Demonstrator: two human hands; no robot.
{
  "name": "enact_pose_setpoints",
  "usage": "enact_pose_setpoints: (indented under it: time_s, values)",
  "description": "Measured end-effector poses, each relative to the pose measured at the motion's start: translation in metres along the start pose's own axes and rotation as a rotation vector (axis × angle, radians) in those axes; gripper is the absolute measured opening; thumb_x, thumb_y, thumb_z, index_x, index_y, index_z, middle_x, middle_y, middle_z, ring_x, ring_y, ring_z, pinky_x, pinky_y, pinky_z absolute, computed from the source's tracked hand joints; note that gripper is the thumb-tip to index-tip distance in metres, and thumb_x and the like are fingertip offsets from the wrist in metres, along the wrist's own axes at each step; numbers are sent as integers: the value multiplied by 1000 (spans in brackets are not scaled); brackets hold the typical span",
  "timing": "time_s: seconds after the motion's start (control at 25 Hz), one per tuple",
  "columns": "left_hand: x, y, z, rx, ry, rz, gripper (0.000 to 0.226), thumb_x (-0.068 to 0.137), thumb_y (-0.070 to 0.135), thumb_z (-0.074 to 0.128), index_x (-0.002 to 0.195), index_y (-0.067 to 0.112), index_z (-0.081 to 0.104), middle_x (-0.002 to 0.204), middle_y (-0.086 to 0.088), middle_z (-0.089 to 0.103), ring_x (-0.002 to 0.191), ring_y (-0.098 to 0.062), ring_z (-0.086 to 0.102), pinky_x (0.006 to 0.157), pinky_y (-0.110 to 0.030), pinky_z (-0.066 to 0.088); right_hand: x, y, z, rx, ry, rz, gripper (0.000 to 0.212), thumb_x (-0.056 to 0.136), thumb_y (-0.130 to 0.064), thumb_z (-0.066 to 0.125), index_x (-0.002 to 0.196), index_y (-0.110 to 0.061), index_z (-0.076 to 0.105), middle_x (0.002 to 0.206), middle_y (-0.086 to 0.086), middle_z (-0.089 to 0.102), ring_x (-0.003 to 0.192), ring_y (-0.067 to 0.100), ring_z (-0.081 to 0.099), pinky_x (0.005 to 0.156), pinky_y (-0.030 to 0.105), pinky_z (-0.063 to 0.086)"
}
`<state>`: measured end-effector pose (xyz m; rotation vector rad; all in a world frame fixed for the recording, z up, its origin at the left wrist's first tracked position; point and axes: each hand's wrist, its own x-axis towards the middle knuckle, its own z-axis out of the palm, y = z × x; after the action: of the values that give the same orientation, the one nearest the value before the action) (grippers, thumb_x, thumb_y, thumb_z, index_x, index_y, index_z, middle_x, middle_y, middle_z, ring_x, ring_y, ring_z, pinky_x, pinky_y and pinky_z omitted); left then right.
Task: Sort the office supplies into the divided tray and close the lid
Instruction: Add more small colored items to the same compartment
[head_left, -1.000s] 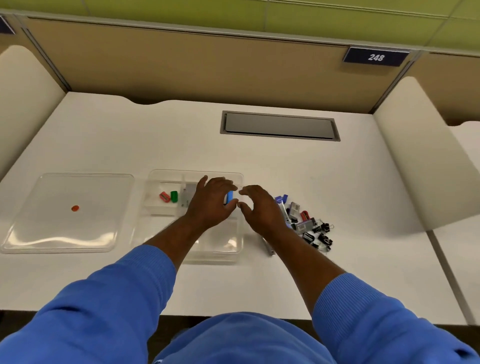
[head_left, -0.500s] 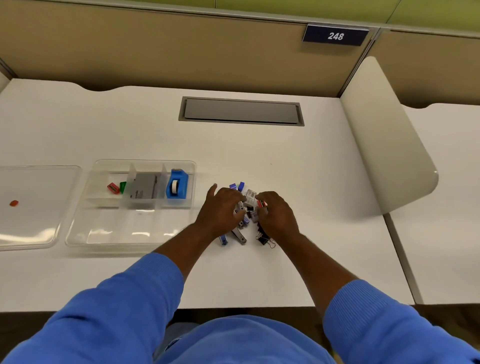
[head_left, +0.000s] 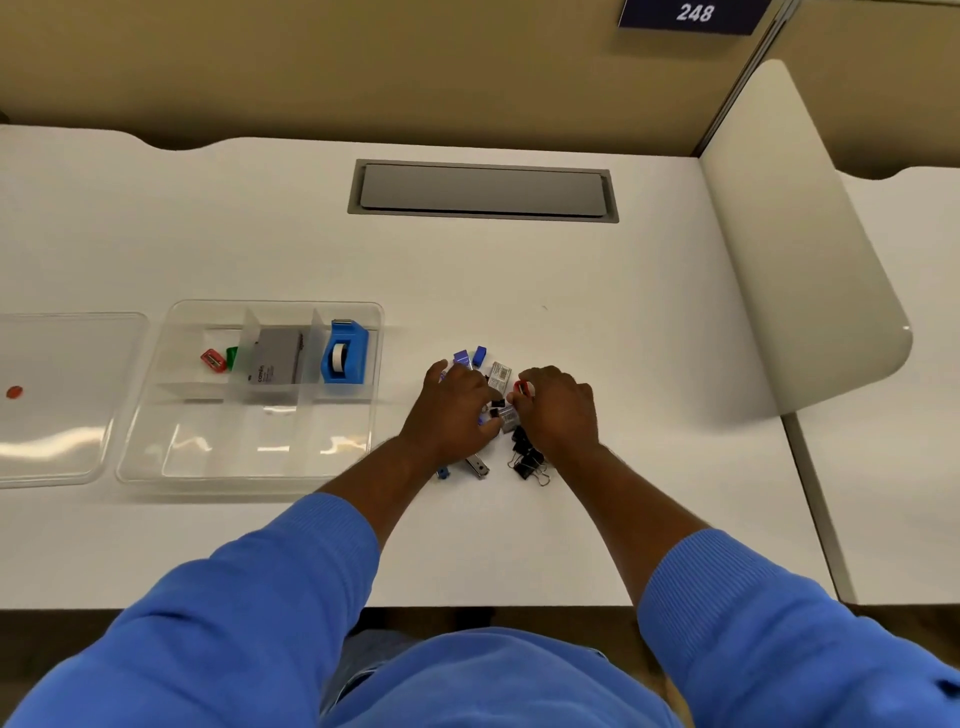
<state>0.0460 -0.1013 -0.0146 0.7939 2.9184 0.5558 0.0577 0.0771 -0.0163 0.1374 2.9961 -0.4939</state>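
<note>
The clear divided tray (head_left: 156, 415) lies left of centre. Its back compartments hold a red sharpener (head_left: 213, 360), a green piece (head_left: 232, 357), a grey box (head_left: 278, 361) and a blue tape dispenser (head_left: 344, 357). Right of it is a pile of supplies: blue pieces (head_left: 478, 356), a small staple box (head_left: 500, 375) and black binder clips (head_left: 530, 462). My left hand (head_left: 452, 415) curls over the pile, its fingertips at a small grey box (head_left: 506, 417). My right hand (head_left: 558, 410) pinches a small red piece (head_left: 522, 387). The clear lid (head_left: 52, 415) lies at far left.
A small red dot (head_left: 14, 392) shows on the lid. A grey cable hatch (head_left: 483, 189) is set into the white desk (head_left: 597, 291) at the back. A rounded divider panel (head_left: 800, 234) stands on the right, with a padded wall behind.
The blue tape dispenser has been left in the tray's back right compartment. Both hands moved right to the pile and closed over it. The view swung right.
</note>
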Motion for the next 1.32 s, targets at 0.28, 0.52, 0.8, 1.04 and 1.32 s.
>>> enact_pose_setpoints:
  time_s: [0.28,0.52,0.8,1.04,1.32]
  values:
    - [-3,9,6,9,19,46,34,85,46,66,111,24,70,113,4,66,117,-18,53,116,-45,18,5,-2,0,-22,18,18,34,94,-31,54,127,-24,60,117,1,68,106,23,62,94,40,36]
    - [2,22,3,18,-76,129,29,89,43,62,111,27,73,121,2,64,126,-20,48,117,-52,15,0,6,-12,165,95,32,42,90,-19,56,131,-23,58,124,-1,64,111,18,60,103,35,33]
    - [11,32,3,140,-219,209,33,92,48,55,120,37,68,144,4,52,144,-19,28,120,-52,4,-12,30,-26,230,182,61,39,89,-15,58,127,-22,60,122,-2,65,108,18,62,103,36,34]
    - [13,38,9,246,-200,372,33,91,46,52,116,33,70,140,2,54,139,-25,36,119,-55,10,-22,41,-23,279,210,104,39,88,-14,57,125,-23,60,120,-4,66,106,16,64,103,34,33]
    - [9,35,12,125,-109,280,32,84,42,60,106,23,74,134,2,61,138,-21,40,119,-52,14,-24,32,-25,306,238,84,37,90,-13,58,125,-21,61,119,-4,67,107,15,63,100,30,31]
